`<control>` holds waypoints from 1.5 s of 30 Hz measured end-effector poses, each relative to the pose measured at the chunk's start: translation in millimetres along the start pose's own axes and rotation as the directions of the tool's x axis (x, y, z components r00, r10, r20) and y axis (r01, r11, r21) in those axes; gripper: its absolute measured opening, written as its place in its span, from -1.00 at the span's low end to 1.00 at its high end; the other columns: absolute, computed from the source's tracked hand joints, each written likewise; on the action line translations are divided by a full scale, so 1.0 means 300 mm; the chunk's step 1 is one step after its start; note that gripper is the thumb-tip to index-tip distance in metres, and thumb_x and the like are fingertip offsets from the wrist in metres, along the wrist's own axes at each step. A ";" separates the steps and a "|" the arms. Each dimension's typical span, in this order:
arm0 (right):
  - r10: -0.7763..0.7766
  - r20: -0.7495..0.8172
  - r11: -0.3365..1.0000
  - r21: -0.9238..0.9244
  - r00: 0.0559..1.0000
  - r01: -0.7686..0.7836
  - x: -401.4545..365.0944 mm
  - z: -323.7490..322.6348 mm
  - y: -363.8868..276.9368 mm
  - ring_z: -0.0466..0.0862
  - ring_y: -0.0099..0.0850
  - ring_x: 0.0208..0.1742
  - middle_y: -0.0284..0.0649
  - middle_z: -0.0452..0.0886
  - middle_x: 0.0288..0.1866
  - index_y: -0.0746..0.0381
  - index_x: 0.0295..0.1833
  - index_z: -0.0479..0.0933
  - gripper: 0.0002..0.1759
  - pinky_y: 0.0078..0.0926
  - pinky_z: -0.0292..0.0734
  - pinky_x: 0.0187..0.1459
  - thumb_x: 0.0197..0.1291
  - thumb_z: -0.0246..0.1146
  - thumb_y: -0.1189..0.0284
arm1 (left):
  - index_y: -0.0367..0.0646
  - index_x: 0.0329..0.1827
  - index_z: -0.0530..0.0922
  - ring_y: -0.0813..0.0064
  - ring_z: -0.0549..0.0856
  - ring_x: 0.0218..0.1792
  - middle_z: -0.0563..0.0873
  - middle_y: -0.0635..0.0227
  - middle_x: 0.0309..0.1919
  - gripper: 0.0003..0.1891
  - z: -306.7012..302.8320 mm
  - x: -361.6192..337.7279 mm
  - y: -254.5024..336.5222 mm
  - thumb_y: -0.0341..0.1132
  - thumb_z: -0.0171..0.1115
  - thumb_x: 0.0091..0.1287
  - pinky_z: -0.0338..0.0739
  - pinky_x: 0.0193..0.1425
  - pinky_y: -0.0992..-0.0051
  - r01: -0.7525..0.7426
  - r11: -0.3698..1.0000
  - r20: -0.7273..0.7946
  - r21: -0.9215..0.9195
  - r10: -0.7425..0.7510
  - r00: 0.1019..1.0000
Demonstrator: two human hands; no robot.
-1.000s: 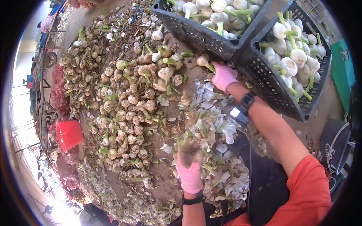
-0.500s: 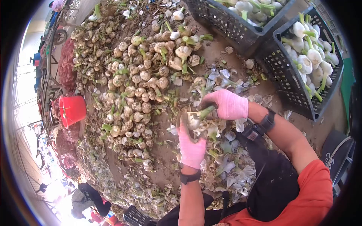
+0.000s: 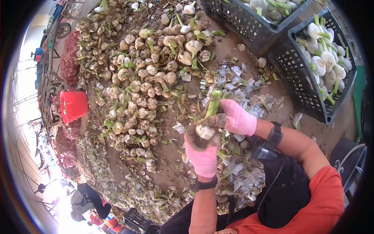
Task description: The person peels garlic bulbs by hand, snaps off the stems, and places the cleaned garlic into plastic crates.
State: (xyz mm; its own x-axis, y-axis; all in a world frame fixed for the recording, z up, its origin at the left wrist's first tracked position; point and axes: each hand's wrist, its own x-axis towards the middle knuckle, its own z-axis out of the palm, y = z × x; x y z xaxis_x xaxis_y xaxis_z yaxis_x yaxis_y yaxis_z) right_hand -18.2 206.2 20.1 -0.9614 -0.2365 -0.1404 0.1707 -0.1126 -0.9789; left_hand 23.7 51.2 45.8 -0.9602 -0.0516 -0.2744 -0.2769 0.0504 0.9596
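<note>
A garlic bulb (image 3: 205,132) with a thick green stem sits between my two gloved hands, its stem pointing up and away from me. My left hand (image 3: 201,154), in a pink glove with dark, soiled fingers, is curled around the bulb from below. On the right, my right hand (image 3: 237,119) closes its fingers at the neck of the same bulb, where the stem begins. Pale peeled skins (image 3: 239,171) lie on the ground below and beside my hands. Left of them spreads a heap of unpeeled, soil-covered garlic (image 3: 144,89).
Two black crates, a near one (image 3: 302,84) and a farther one (image 3: 245,29), hold white garlic at the upper right. A red bucket (image 3: 76,105) and red mesh sacks (image 3: 69,64) stand at the left. Another person (image 3: 87,202) is at the lower left.
The garlic bulb has turned so its stem points upward instead of to the right. My right hand has moved down to the bulb's neck, and my left hand has shifted slightly right.
</note>
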 end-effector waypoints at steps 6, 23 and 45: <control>-0.043 0.059 0.998 -0.044 0.997 0.046 -0.013 -0.030 0.001 0.58 -0.52 -0.22 -0.18 0.63 -0.31 0.33 -0.08 0.51 -0.56 -0.44 0.51 -0.12 0.19 0.34 0.16 | -0.33 0.25 0.34 0.48 0.57 0.02 0.57 0.29 0.01 -0.34 -0.023 0.012 0.001 -0.43 0.46 0.09 0.50 0.15 0.45 0.092 0.986 0.104 -0.139 -0.078 0.992; -0.022 0.097 0.994 -0.109 0.995 0.032 -0.031 -0.066 0.007 0.63 -0.30 -0.29 -0.06 0.64 -0.34 0.32 -0.13 0.54 -0.56 -0.35 0.52 -0.19 0.17 0.33 0.12 | -0.24 0.25 0.39 0.40 0.66 -0.06 0.63 0.30 0.01 -0.26 -0.028 -0.009 -0.021 0.09 0.37 0.15 0.62 0.04 0.39 0.478 0.798 0.355 -0.368 -0.354 0.865; 0.013 0.051 0.989 -0.147 0.999 -0.005 -0.044 -0.059 0.026 0.64 -0.44 -0.26 -0.12 0.66 -0.31 0.30 -0.12 0.59 -0.77 -0.42 0.53 -0.19 0.09 0.31 0.49 | -0.19 0.18 0.41 0.33 0.62 -0.01 0.61 0.25 0.01 -0.44 -0.035 -0.011 -0.023 -0.11 0.38 0.20 0.52 0.15 0.43 0.346 0.812 0.143 -0.471 -0.316 0.938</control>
State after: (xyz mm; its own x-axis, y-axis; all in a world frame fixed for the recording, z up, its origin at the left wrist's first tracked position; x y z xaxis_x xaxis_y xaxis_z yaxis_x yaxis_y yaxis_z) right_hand -8.1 225.4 11.8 -0.9469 -0.2869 -0.1451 0.1419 0.0319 -0.9894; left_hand 29.3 40.6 40.6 -0.8180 0.0780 -0.5700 -0.5398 -0.4465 0.7136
